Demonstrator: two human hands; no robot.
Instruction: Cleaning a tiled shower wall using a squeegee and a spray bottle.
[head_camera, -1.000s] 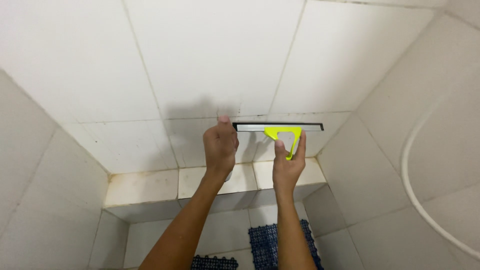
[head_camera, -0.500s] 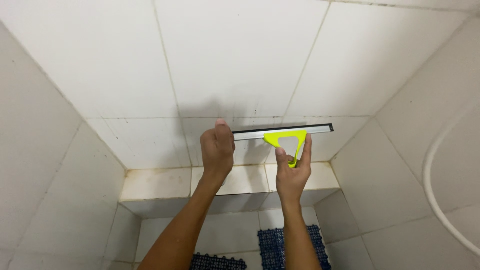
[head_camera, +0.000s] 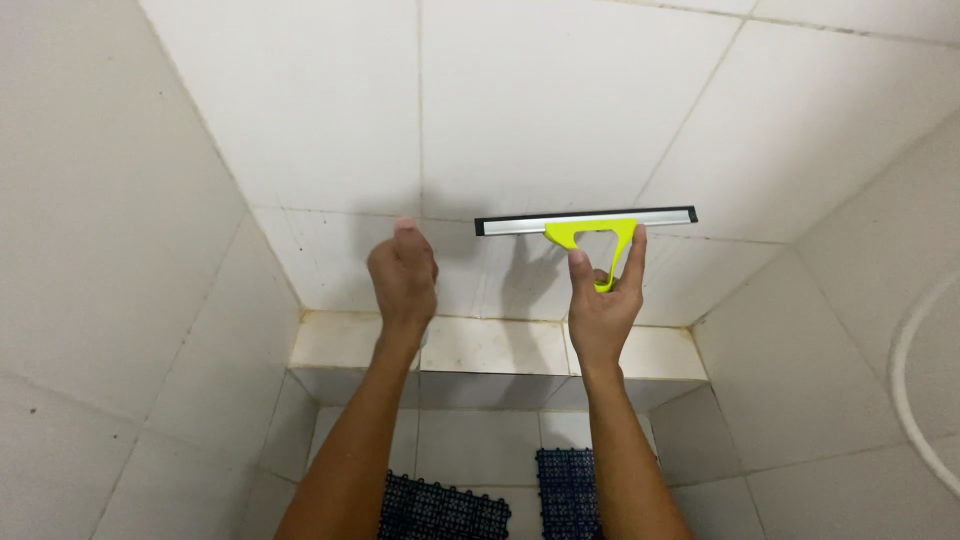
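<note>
A squeegee (head_camera: 586, 222) with a yellow-green handle and a long black and silver blade lies flat against the white tiled wall (head_camera: 540, 110), blade level. My right hand (head_camera: 602, 305) grips its handle from below. My left hand (head_camera: 402, 277) is raised to the left of the blade, a short gap away from its end, fingers curled loosely and holding nothing. It is close to the wall; contact with the tile is unclear.
A low tiled ledge (head_camera: 480, 345) runs along the foot of the wall. Dark blue plastic floor mats (head_camera: 560, 485) lie on the floor below. A white hose (head_camera: 915, 400) curves down the right side wall. A side wall stands close on the left.
My left hand has come off the blade's left end and moved left. The view has shifted, so wall and squeegee sit further right.
</note>
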